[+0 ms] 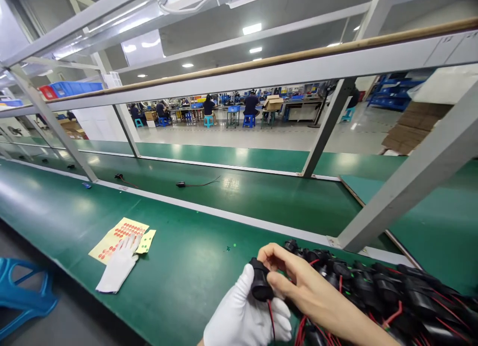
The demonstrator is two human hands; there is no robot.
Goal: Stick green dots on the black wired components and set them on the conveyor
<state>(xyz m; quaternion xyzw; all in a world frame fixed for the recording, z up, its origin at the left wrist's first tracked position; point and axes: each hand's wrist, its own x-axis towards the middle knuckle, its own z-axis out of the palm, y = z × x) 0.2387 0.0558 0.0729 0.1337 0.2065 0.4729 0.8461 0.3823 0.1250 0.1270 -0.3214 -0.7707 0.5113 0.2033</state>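
Note:
A black cylindrical part (260,280) with a thin red and black lead hanging from its lower end is held tilted over the green bench. My left hand (239,313), in a white glove, is closed round it, the thumb along its left side. Bare and reaching in from the right, my right hand (287,274) has bent fingers and thumb pressed against the part's right side. Some right fingertips are hidden behind it. Right beside my right forearm lies a heap of similar black parts (384,286) with red and black wires.
A white glove (118,266) lies on a yellow sheet of red stickers (106,236), next to a smaller piece with green dots (147,240). Beyond a metal rail, a wired black part (181,184) rests on the green belt. Slanted posts (414,176) rise nearby. A blue stool (28,296) stands left.

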